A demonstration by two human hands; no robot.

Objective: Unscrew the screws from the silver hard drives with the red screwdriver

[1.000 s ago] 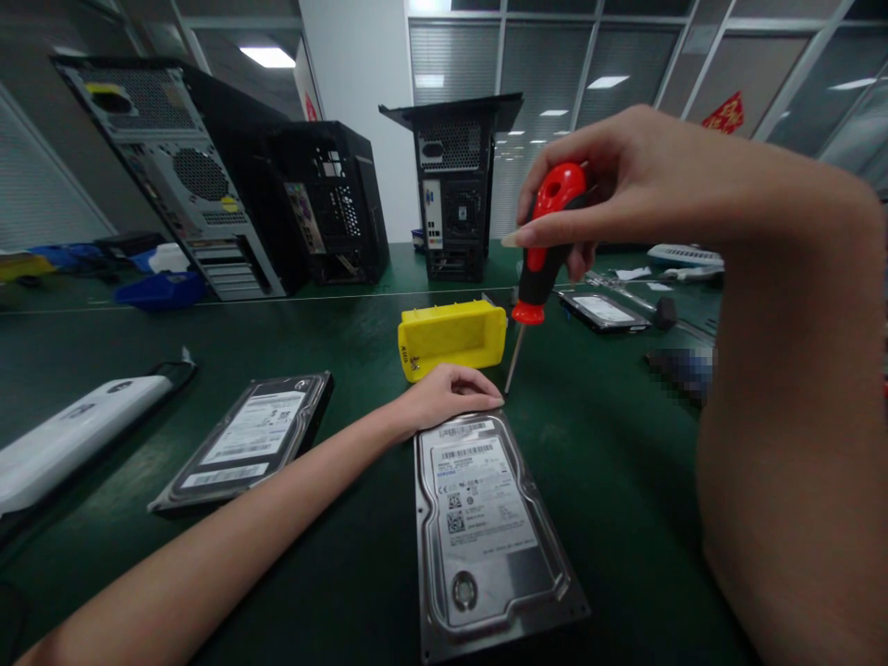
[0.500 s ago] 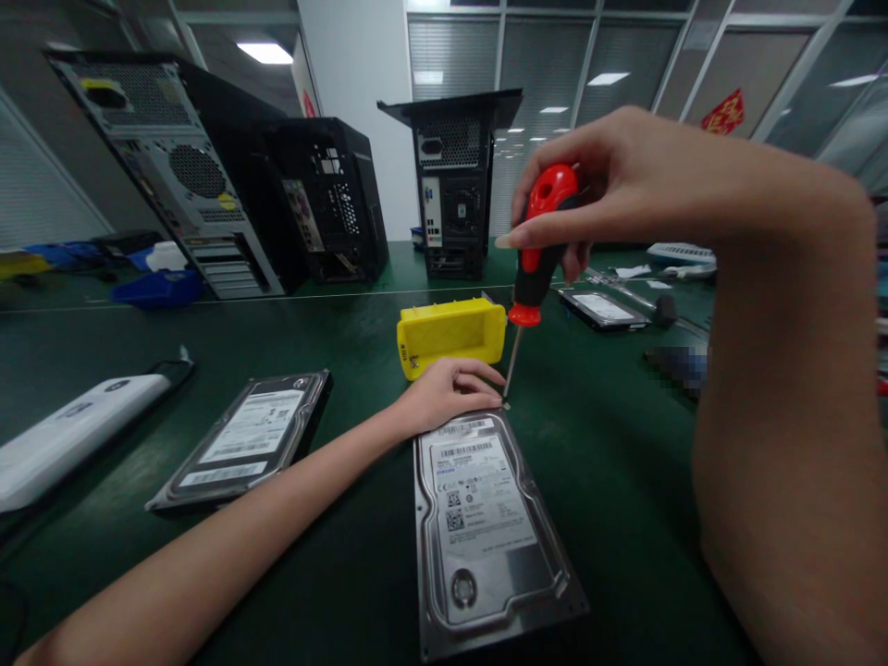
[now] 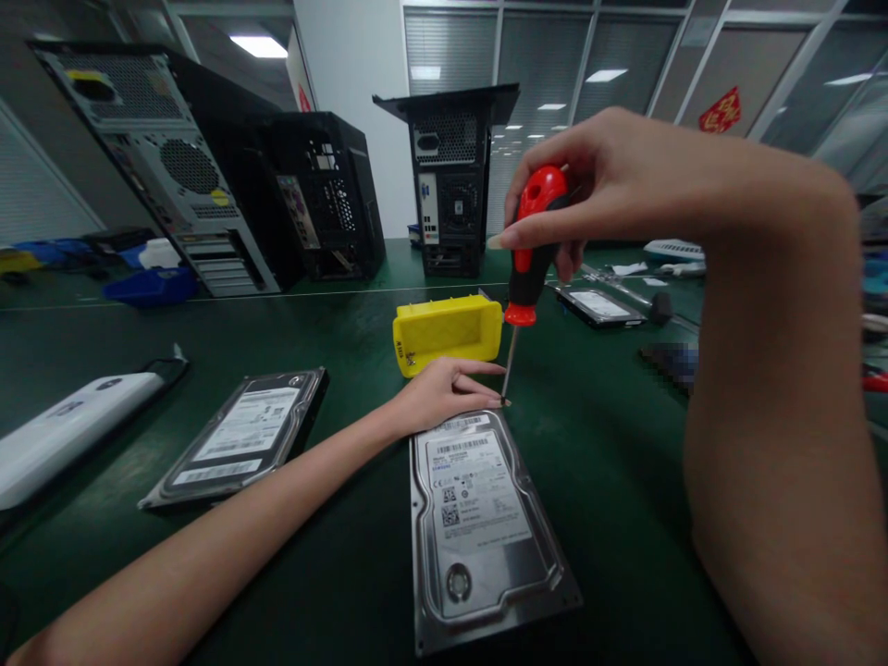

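A silver-and-black hard drive [image 3: 486,518] lies label up on the green table in front of me. My left hand [image 3: 440,393] rests at its far end, thumb and fingers drawn together by the screwdriver's tip. Whatever is between those fingertips is too small to make out. Wrapped around the handle of a red-and-black screwdriver [image 3: 533,250], my right hand [image 3: 583,194] holds it nearly upright. The shaft points down, and its tip meets the left fingertips beside the drive's far right corner. Just behind the left hand a yellow plastic bin [image 3: 448,335] lies with its opening toward me.
To the left are a second hard drive [image 3: 240,435] and a white device [image 3: 76,421]. Another drive [image 3: 600,307] lies at the right, beyond my forearm. Computer cases [image 3: 450,185] stand along the back, with a blue bin [image 3: 151,287] at the far left.
The whole view has shifted slightly left. The left index finger looks straighter and reaches closer to the screwdriver shaft. My right hand keeps its grip, with the screwdriver in nearly the same place.
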